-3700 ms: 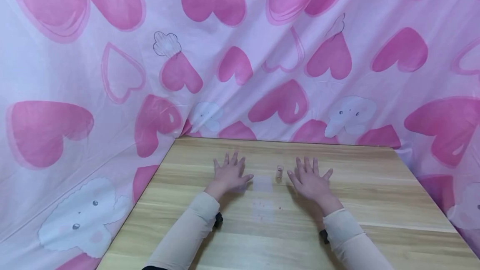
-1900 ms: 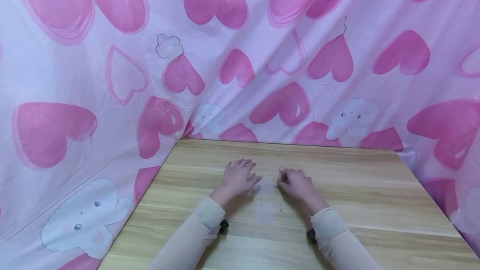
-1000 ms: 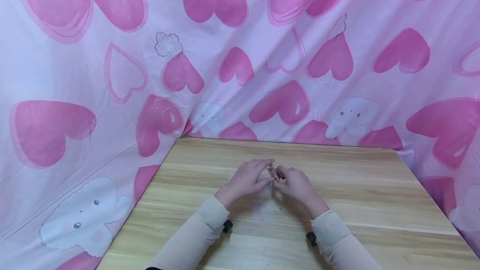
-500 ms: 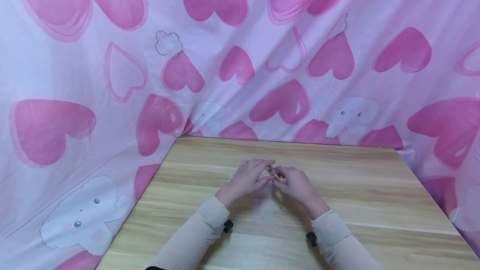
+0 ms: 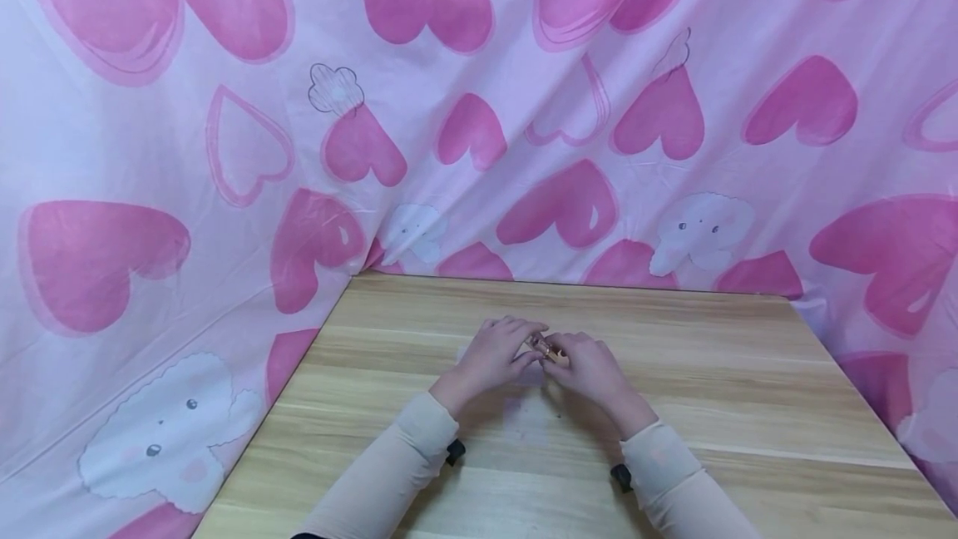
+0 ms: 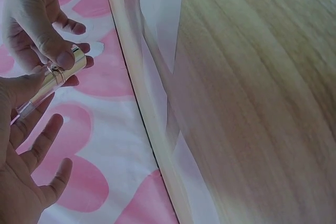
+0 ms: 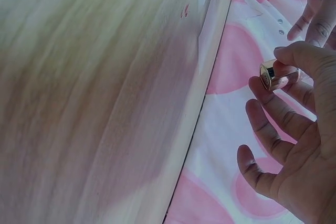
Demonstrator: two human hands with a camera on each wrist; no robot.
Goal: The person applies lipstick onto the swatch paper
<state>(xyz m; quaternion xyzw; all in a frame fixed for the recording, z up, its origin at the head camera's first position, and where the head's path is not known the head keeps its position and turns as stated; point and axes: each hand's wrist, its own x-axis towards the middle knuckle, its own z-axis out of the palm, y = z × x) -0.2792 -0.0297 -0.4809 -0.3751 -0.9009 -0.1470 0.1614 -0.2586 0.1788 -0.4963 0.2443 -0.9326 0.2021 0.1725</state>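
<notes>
Both hands meet above the table around a small lipstick tube (image 5: pixel 545 348), gold at one end and clear at the other. My left hand (image 5: pixel 494 353) pinches the clear end between thumb and forefinger, its other fingers spread. With thumb and fingers, my right hand (image 5: pixel 595 366) grips the gold end. In the left wrist view the lipstick tube (image 6: pixel 52 81) lies tilted between the two thumbs, its clear tip partly hidden by the left fingers. The right wrist view shows the gold base (image 7: pixel 266 76) sticking out past the right thumb and forefinger.
Pale translucent sheets (image 5: pixel 526 422) lie flat on the wooden table (image 5: pixel 711 389) below the hands. Small red marks (image 7: pixel 185 10) show near them in the right wrist view. A pink heart-patterned curtain (image 5: pixel 471 131) hangs along the back and sides.
My right hand has picked the lipstick up from the table and tilted it. My left hand has moved right and taken its clear end. Lately the tube has shifted only slightly between the hands.
</notes>
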